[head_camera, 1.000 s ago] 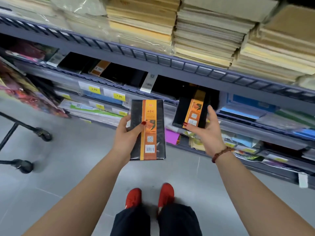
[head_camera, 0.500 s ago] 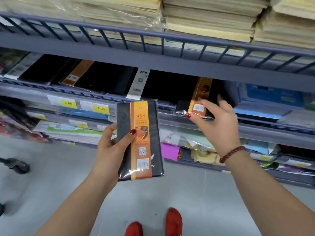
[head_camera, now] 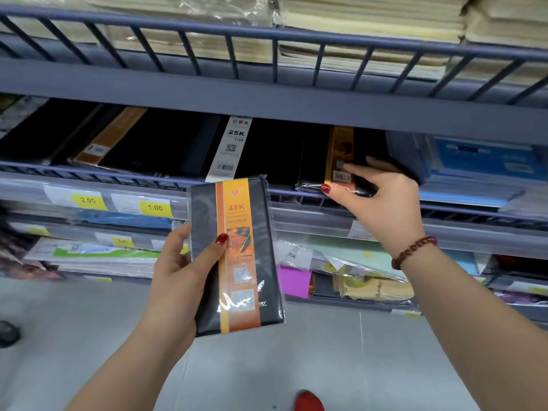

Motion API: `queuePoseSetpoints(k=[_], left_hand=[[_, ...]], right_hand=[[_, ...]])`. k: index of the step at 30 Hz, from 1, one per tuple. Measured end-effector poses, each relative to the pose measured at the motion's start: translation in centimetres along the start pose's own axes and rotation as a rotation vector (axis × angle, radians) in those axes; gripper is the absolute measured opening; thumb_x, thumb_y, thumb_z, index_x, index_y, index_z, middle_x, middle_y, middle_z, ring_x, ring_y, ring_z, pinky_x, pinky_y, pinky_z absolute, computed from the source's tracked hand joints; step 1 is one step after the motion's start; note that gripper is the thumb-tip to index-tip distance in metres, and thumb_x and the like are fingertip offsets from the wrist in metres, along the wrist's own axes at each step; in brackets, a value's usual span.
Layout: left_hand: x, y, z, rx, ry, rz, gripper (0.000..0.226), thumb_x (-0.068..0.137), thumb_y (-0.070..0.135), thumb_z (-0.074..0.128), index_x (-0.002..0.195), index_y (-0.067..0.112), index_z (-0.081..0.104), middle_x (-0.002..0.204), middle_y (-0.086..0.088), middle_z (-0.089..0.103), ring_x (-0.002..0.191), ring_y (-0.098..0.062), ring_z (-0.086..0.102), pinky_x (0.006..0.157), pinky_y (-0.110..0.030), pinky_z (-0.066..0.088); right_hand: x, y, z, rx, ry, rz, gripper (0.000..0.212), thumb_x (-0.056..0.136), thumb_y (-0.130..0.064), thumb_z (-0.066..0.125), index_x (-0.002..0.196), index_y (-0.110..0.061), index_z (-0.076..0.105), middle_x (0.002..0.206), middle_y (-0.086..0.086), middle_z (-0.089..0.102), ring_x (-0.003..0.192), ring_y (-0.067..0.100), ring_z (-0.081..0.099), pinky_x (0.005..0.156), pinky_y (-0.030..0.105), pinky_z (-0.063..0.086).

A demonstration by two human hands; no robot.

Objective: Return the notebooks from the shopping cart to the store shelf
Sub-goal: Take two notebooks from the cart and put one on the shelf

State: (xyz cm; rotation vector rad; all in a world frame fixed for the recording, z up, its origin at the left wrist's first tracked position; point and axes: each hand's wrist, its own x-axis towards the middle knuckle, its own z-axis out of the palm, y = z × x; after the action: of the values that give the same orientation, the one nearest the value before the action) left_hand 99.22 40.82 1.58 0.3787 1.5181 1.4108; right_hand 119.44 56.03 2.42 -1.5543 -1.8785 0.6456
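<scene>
My left hand (head_camera: 181, 271) grips a black notebook (head_camera: 258, 250) with an orange "48K" band, upright and wrapped in clear plastic, in front of the shelves. My right hand (head_camera: 382, 200) holds a second black notebook with an orange band (head_camera: 338, 155) by its near end. That notebook lies flat on the middle shelf (head_camera: 148, 176), resting on the shelf's front rail. Its far end reaches back into the dark shelf space beside other black notebooks (head_camera: 166, 143).
The upper shelf (head_camera: 267, 93) holds stacks of cream paper pads (head_camera: 370, 28). Blue packs (head_camera: 480, 164) lie to the right of my right hand. Yellow price tags (head_camera: 154, 207) line the shelf edge; lower shelves hold mixed stationery. Grey floor and a red shoe (head_camera: 308, 400) lie below.
My right hand has carried its notebook up and back onto the middle shelf and laid it flat. My left hand has kept its notebook and moved little. The view has moved closer to the shelves.
</scene>
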Motion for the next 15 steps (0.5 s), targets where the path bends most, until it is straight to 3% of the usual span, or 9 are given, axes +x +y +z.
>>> queuePoseSetpoints(k=[4, 7, 11, 15], left_hand=[[0.4, 0.4, 0.4, 0.007, -0.013, 0.020, 0.031, 0.086, 0.017, 0.065, 0.115, 0.026, 0.060, 0.095, -0.005, 0.075, 0.072, -0.017, 0.071, 0.053, -0.028, 0.055], [0.6, 0.6, 0.8, 0.017, -0.018, 0.036, 0.031, 0.086, 0.017, 0.065, 0.114, 0.028, 0.060, 0.097, -0.005, 0.074, 0.074, -0.017, 0.072, 0.056, -0.030, 0.056], [0.8, 0.8, 1.7, 0.029, -0.050, 0.038, 0.030, 0.087, 0.016, 0.063, 0.115, 0.027, 0.059, 0.089, -0.001, 0.075, 0.072, -0.016, 0.072, 0.053, -0.029, 0.056], [1.1, 1.2, 3.0, 0.051, -0.096, 0.045, 0.031, 0.088, 0.016, 0.063, 0.117, 0.028, 0.059, 0.089, -0.001, 0.076, 0.075, -0.017, 0.072, 0.053, -0.029, 0.056]], right_hand=[[0.4, -0.2, -0.3, -0.054, -0.047, 0.037, 0.055, 0.072, -0.044, 0.075, 0.121, -0.022, 0.064, 0.136, -0.001, 0.054, 0.130, 0.008, 0.042, 0.102, 0.011, 0.024], [0.5, -0.3, -0.6, -0.046, -0.053, 0.058, 0.048, 0.073, -0.040, 0.076, 0.115, -0.018, 0.068, 0.128, 0.001, 0.060, 0.124, 0.009, 0.049, 0.106, 0.018, 0.032], [-0.2, -0.2, -0.8, -0.079, -0.066, 0.024, 0.032, 0.082, -0.031, 0.069, 0.109, -0.013, 0.071, 0.118, 0.001, 0.066, 0.110, 0.005, 0.055, 0.090, 0.008, 0.032], [-1.1, 0.0, -0.8, -0.048, -0.033, -0.005, 0.029, 0.084, -0.028, 0.067, 0.111, -0.015, 0.070, 0.117, 0.002, 0.066, 0.113, 0.011, 0.056, 0.091, 0.011, 0.038]])
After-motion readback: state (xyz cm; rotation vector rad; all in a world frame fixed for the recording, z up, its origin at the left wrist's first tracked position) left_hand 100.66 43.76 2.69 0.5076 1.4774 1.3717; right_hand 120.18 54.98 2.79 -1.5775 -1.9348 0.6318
